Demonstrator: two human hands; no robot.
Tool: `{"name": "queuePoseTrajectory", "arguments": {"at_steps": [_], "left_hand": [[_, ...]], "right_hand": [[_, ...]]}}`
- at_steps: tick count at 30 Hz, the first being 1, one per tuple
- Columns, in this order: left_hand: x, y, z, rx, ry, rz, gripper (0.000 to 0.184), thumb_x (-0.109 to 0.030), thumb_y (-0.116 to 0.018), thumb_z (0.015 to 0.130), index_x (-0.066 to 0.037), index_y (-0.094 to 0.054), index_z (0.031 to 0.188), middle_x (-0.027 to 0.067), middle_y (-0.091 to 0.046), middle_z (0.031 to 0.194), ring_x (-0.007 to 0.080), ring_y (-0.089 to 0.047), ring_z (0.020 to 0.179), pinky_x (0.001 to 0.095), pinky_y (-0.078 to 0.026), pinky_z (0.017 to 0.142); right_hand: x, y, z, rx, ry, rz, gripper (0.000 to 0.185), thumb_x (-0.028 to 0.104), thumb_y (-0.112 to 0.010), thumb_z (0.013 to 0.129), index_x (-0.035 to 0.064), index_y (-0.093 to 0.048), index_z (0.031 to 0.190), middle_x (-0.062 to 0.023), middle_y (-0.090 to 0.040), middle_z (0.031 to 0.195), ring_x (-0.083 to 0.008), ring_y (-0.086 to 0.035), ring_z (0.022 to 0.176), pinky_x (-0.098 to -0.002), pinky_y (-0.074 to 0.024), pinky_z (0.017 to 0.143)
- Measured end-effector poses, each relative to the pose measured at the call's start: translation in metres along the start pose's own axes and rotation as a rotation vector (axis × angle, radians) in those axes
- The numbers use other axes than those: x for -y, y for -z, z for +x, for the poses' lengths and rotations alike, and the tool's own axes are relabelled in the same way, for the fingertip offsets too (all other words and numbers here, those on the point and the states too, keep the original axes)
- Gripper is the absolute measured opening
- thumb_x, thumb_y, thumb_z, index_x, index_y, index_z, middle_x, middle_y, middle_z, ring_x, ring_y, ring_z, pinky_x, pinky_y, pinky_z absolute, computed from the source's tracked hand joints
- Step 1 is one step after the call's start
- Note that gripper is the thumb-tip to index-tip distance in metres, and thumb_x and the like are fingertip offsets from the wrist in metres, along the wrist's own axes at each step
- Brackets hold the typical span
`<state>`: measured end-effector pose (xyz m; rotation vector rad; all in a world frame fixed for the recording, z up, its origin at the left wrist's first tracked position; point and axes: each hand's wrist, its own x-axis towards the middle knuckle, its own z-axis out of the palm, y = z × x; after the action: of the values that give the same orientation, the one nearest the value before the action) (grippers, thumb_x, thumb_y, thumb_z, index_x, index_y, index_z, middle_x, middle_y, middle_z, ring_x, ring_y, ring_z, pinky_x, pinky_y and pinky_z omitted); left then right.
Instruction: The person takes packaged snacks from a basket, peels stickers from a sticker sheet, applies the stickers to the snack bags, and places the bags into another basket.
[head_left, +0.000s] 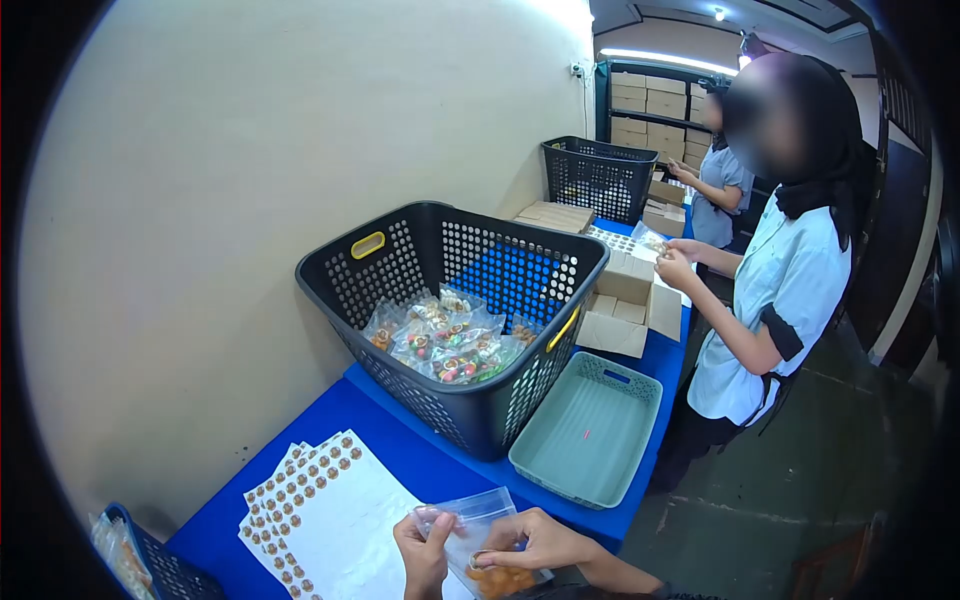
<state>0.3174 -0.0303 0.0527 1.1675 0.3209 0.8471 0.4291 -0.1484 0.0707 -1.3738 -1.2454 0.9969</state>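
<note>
Low in the view, my left hand pinches the upper left edge of a clear plastic bag between thumb and fingers. Orange-brown pieces lie in the bottom of the bag. My right hand has its thumb and fingers closed on the lower front of the bag, where a small round sticker shows at the fingertips. Sheets of round stickers lie fanned out on the blue table, left of my hands.
A large black basket holds several filled bags. Beside it is a grey-green tray. A blue basket stands lower left. Open cardboard boxes and another black basket are farther back. Two people stand along the right side.
</note>
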Motion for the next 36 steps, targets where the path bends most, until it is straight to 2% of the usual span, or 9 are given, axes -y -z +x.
{"name": "queuePoseTrajectory", "arguments": {"at_steps": [2, 3, 5, 8, 11, 16, 25, 34, 36], "left_hand": [[-0.006, -0.01, -0.005, -0.077, 0.028, 0.002, 0.016, -0.011, -0.058, 0.073, 0.003, -0.054, 0.065, 0.0084, -0.055, 0.06, 0.0143, -0.053, 0.062, 0.0243, -0.042, 0.057], [-0.006, -0.011, -0.008, -0.026, -0.056, 0.07, 0.016, -0.011, -0.058, 0.073, 0.003, -0.054, 0.065, 0.0084, -0.054, 0.06, 0.0137, -0.053, 0.061, 0.0235, -0.041, 0.055], [0.001, -0.011, -0.016, 0.018, -0.169, 0.097, 0.015, -0.009, -0.058, 0.073, 0.003, -0.055, 0.065, 0.0087, -0.054, 0.062, 0.0119, -0.051, 0.056, 0.0214, -0.038, 0.051], [-0.006, -0.009, -0.027, 0.115, -0.002, 0.026, 0.013, -0.007, -0.059, 0.071, 0.004, -0.056, 0.065, 0.0093, -0.054, 0.064, 0.0112, -0.048, 0.054, 0.0206, -0.037, 0.05], [-0.01, 0.001, -0.035, 0.156, -0.035, 0.091, 0.012, -0.005, -0.06, 0.07, 0.003, -0.056, 0.062, 0.008, -0.054, 0.06, 0.011, -0.049, 0.055, 0.0208, -0.037, 0.049], [-0.024, 0.006, -0.047, 0.2, -0.024, 0.227, 0.012, -0.003, -0.059, 0.07, 0.001, -0.057, 0.06, 0.0072, -0.056, 0.059, 0.0103, -0.05, 0.055, 0.0207, -0.037, 0.051], [-0.026, 0.026, -0.054, 0.303, -0.183, 0.451, 0.006, -0.001, -0.057, 0.071, 0.002, -0.059, 0.076, 0.0107, -0.057, 0.071, 0.0144, -0.055, 0.062, 0.0214, -0.042, 0.056], [-0.009, 0.049, -0.058, 0.004, -0.204, 0.391, 0.008, 0.0, -0.054, 0.073, 0.004, -0.057, 0.078, 0.0125, -0.057, 0.074, 0.0162, -0.056, 0.067, 0.023, -0.043, 0.059], [-0.019, 0.056, -0.06, 0.189, -0.268, 0.427, 0.012, -0.003, -0.051, 0.075, 0.004, -0.057, 0.082, 0.0131, -0.057, 0.077, 0.0193, -0.057, 0.068, 0.0251, -0.043, 0.061]], "right_hand": [[-0.004, -0.015, -0.005, -0.289, 0.061, 0.093, 0.03, 0.026, -0.066, 0.067, 0.0011, -0.06, 0.082, -0.0044, -0.059, 0.066, -0.0096, -0.054, 0.063, -0.0218, -0.0424, 0.06], [-0.002, -0.018, -0.006, -0.298, 0.064, 0.085, 0.03, 0.016, -0.068, 0.066, 0.0007, -0.058, 0.09, -0.0029, -0.06, 0.077, -0.0064, -0.053, 0.071, -0.0197, -0.0418, 0.066], [-0.01, -0.024, -0.013, -0.29, 0.002, 0.115, 0.032, 0.015, -0.068, 0.066, 0.0007, -0.057, 0.092, -0.0038, -0.06, 0.078, -0.0065, -0.053, 0.071, -0.0201, -0.042, 0.067], [-0.009, -0.034, -0.023, -0.273, -0.058, 0.227, 0.033, 0.012, -0.068, 0.066, 0.001, -0.056, 0.094, -0.0046, -0.06, 0.08, -0.0072, -0.054, 0.071, -0.0206, -0.0424, 0.067], [-0.009, -0.043, -0.025, -0.254, -0.014, 0.168, 0.028, 0.012, -0.067, 0.067, 0.0011, -0.058, 0.091, -0.0051, -0.059, 0.081, -0.0093, -0.053, 0.074, -0.0217, -0.0418, 0.067], [0.005, -0.047, -0.025, -0.387, 0.327, 0.084, 0.023, 0.012, -0.061, 0.071, 0.002, -0.059, 0.091, -0.0065, -0.053, 0.087, -0.014, -0.052, 0.079, -0.0245, -0.0409, 0.071], [0.01, -0.067, -0.02, -0.697, 0.32, -0.155, 0.012, 0.005, -0.064, 0.066, 0.0008, -0.062, 0.078, -0.0073, -0.056, 0.068, -0.0125, -0.053, 0.061, -0.0225, -0.0417, 0.053], [0.001, -0.083, -0.01, -0.532, 0.412, -0.259, 0.019, 0.002, -0.062, 0.066, 0.0029, -0.061, 0.086, -0.0087, -0.054, 0.07, -0.017, -0.051, 0.059, -0.0245, -0.0408, 0.052], [0.0, -0.08, -0.006, -0.68, 0.365, -0.366, 0.011, 0.002, -0.062, 0.066, 0.0015, -0.062, 0.077, -0.0076, -0.056, 0.065, -0.014, -0.052, 0.06, -0.0226, -0.0412, 0.054]]}}
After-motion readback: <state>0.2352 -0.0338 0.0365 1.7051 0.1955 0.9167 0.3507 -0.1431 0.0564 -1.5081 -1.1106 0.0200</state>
